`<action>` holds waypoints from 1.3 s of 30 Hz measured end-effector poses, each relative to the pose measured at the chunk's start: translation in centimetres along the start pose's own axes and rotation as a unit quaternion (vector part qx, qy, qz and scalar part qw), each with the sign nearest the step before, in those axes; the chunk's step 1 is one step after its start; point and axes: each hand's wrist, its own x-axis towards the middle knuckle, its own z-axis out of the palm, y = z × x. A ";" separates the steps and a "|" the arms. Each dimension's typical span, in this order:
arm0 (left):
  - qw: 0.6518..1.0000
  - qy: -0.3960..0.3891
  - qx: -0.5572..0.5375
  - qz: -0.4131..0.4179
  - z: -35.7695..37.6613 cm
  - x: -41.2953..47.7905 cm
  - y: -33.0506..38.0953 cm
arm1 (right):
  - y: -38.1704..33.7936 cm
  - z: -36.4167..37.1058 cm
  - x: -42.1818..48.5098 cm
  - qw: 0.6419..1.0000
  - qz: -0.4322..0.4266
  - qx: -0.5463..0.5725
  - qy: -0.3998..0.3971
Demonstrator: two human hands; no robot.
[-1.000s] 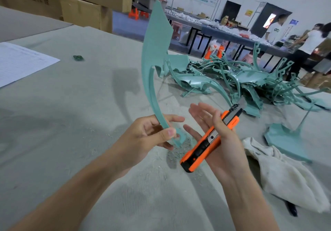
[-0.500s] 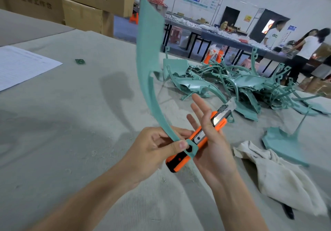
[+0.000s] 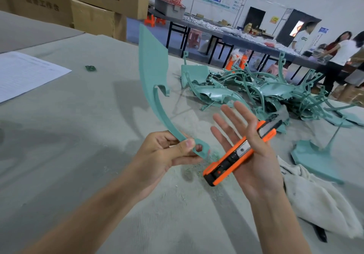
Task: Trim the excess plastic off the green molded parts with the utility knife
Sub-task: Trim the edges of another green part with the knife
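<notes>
My left hand point(image 3: 163, 155) pinches a long curved green molded part point(image 3: 151, 66) just above its eyelet end, and the part's broad flat end stands up over the table. My right hand point(image 3: 256, 165) is palm up with its fingers straight and spread. Its thumb presses the orange utility knife point(image 3: 232, 159) against the palm, blade end pointing away to the right. A small gap separates the knife from the part's eyelet end. A pile of green molded parts point(image 3: 266, 92) lies on the table behind my hands.
A single green part point(image 3: 313, 155) and a white cloth point(image 3: 315, 200) lie to the right. Green shavings point(image 3: 214, 156) dot the grey table under my hands. A paper sheet point(image 3: 23, 74) lies far left, cardboard boxes point(image 3: 98, 1) stand behind, and people stand at the back right.
The part's eyelet end, which was against the knife half a second ago, has drawn away to the left. My right hand's fingers have spread wider, with the knife still in the palm.
</notes>
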 end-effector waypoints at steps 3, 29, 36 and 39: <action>1.000 0.014 0.004 0.023 -0.3 0.4 0.0 | -0.4 -0.9 0.1 0.993 -0.014 -0.097 0.064; 0.910 0.172 0.376 -0.026 -2.4 1.0 -1.0 | 1.1 0.3 -0.8 0.908 -0.162 -0.383 0.045; 0.971 0.230 -0.054 0.027 -3.1 1.8 0.5 | 0.4 -1.0 -0.1 0.918 -0.113 -0.354 0.136; 0.947 0.278 -0.103 0.120 -4.1 2.0 1.5 | -0.2 -2.0 0.2 0.939 -0.059 -0.302 0.153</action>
